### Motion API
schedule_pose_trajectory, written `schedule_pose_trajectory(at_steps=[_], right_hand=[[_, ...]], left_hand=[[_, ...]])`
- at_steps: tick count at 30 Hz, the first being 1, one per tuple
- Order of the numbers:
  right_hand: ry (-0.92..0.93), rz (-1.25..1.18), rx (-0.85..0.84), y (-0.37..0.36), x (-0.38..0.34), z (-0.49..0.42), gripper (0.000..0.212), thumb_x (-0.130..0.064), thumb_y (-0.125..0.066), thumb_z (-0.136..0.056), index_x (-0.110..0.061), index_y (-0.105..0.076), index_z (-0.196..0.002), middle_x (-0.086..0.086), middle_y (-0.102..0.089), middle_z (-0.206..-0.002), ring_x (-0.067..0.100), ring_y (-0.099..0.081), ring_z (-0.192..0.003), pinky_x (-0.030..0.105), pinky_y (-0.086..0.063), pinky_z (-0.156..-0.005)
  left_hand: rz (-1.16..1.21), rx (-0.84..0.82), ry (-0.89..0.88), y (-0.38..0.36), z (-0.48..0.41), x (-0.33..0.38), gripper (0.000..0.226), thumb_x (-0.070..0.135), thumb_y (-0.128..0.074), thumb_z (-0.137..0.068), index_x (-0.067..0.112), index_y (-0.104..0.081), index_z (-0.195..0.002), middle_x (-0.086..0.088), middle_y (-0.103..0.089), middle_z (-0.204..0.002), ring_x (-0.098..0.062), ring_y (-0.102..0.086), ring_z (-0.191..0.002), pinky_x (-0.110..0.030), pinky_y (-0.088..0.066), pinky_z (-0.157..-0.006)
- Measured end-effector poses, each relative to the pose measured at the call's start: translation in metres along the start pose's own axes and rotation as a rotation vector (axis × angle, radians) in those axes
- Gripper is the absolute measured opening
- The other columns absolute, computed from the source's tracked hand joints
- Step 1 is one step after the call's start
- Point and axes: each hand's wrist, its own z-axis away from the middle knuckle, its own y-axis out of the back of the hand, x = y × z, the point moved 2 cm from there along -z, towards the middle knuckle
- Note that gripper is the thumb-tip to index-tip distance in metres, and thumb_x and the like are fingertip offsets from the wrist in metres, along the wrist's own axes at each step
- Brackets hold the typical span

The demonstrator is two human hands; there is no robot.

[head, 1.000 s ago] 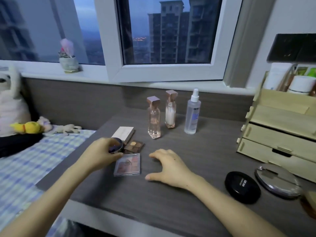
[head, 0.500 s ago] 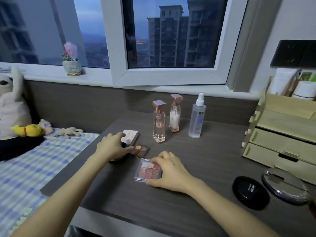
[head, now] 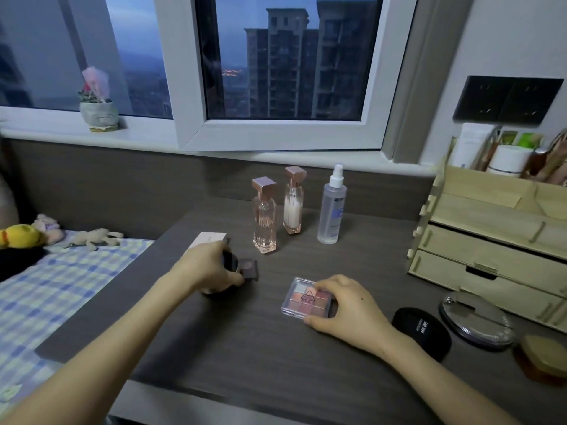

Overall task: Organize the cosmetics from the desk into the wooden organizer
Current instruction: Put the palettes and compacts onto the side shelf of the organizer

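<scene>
Palette (head: 305,299) pinched by right hand (head: 349,308) fingers, left hand (head: 208,268) clasping compact (head: 228,262)

A bedroom: checked bed (head: 46,289) with plush toys (head: 21,236) beside the desk (head: 245,348).

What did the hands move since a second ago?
The right hand took hold of the clear palette and slid it right, toward the organizer, away from the brown palette. The left hand kept gripping the dark jar. The bottles and the black compact stayed put.
</scene>
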Motion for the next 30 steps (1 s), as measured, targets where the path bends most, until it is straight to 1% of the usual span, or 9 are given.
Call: schedule_pose_trajectory(at_steps=[4,8,15,18,20,22,23,26,30], right_hand=[[-0.100,-0.114,0.176,0.017,0.005,0.010,0.052,-0.047,-0.073,-0.069,-0.026,-0.059,-0.115,-0.008,-0.056,-0.108,0.008,-0.053,-0.094,0.017,-0.035,-0.078],[-0.197,-0.129,0.352,0.041,0.017,0.021,0.049,-0.042,-0.077,-0.066,-0.025,-0.063,-0.110,-0.008,-0.056,-0.100,0.004,-0.048,-0.083,0.016,-0.032,-0.074],[-0.227,-0.123,0.371,0.055,0.029,0.032,0.049,-0.040,-0.079,-0.066,-0.023,-0.063,-0.109,-0.008,-0.053,-0.097,0.005,-0.048,-0.080,0.015,-0.031,-0.071],[-0.211,-0.137,0.367,0.052,0.029,0.031,0.049,-0.040,-0.079,-0.066,-0.024,-0.063,-0.109,-0.009,-0.053,-0.096,0.001,-0.047,-0.071,0.008,-0.032,-0.063],[-0.197,-0.149,0.367,0.051,0.027,0.029,0.048,-0.040,-0.079,-0.066,-0.024,-0.063,-0.109,-0.011,-0.052,-0.094,-0.004,-0.046,-0.069,0.002,-0.032,-0.063],[-0.190,-0.159,0.362,0.050,0.025,0.028,0.049,-0.041,-0.079,-0.066,-0.025,-0.063,-0.109,-0.012,-0.052,-0.094,-0.006,-0.046,-0.070,0.002,-0.032,-0.062],[-0.188,-0.167,0.361,0.050,0.024,0.028,0.049,-0.041,-0.079,-0.066,-0.025,-0.063,-0.109,-0.012,-0.052,-0.094,-0.006,-0.046,-0.070,0.003,-0.032,-0.062],[-0.191,-0.199,0.368,0.050,0.023,0.027,0.047,-0.041,-0.079,-0.066,-0.026,-0.063,-0.108,-0.015,-0.051,-0.091,-0.003,-0.047,-0.069,0.006,-0.033,-0.061],[-0.199,-0.228,0.385,0.052,0.025,0.032,0.045,-0.040,-0.079,-0.065,-0.029,-0.062,-0.105,-0.017,-0.051,-0.089,0.000,-0.049,-0.068,0.006,-0.034,-0.061]], left_hand=[[0.132,-0.104,-0.188,-0.006,0.026,0.043,0.055,0.045,-0.075,-0.064,0.029,-0.055,-0.112,0.004,-0.061,-0.109,-0.017,-0.057,-0.098,-0.027,-0.049,-0.081],[0.006,-0.163,-0.321,-0.030,0.038,0.077,0.063,0.046,-0.073,-0.065,0.029,-0.052,-0.122,0.004,-0.057,-0.120,-0.018,-0.054,-0.113,-0.025,-0.042,-0.091],[-0.192,-0.190,-0.425,-0.054,0.033,0.091,0.079,0.059,-0.069,-0.065,0.030,-0.040,-0.134,-0.007,-0.047,-0.128,-0.028,-0.045,-0.121,-0.037,-0.042,-0.101],[0.104,-0.179,-0.339,-0.036,0.019,0.074,0.076,0.063,-0.066,-0.068,0.027,-0.046,-0.132,-0.005,-0.049,-0.134,-0.023,-0.049,-0.123,-0.034,-0.042,-0.102],[0.207,0.075,-0.211,-0.020,-0.004,0.052,0.064,0.060,-0.061,-0.074,0.020,-0.054,-0.124,-0.011,-0.053,-0.130,-0.028,-0.054,-0.117,-0.035,-0.046,-0.096],[0.074,0.316,0.000,-0.009,-0.026,0.024,0.057,0.055,-0.055,-0.081,0.016,-0.056,-0.122,-0.019,-0.051,-0.126,-0.037,-0.050,-0.116,-0.041,-0.043,-0.096],[-0.002,0.332,0.109,-0.007,-0.035,0.009,0.057,0.055,-0.053,-0.082,0.014,-0.054,-0.123,-0.021,-0.049,-0.127,-0.039,-0.046,-0.118,-0.044,-0.041,-0.097],[-0.091,0.158,0.325,-0.014,-0.053,-0.024,0.067,0.062,-0.053,-0.079,0.015,-0.046,-0.127,-0.020,-0.047,-0.132,-0.039,-0.042,-0.123,-0.046,-0.036,-0.099],[-0.043,0.200,0.250,-0.014,-0.058,-0.034,0.054,0.058,-0.045,-0.084,0.017,-0.052,-0.118,-0.014,-0.059,-0.120,-0.038,-0.051,-0.113,-0.037,-0.041,-0.087]])
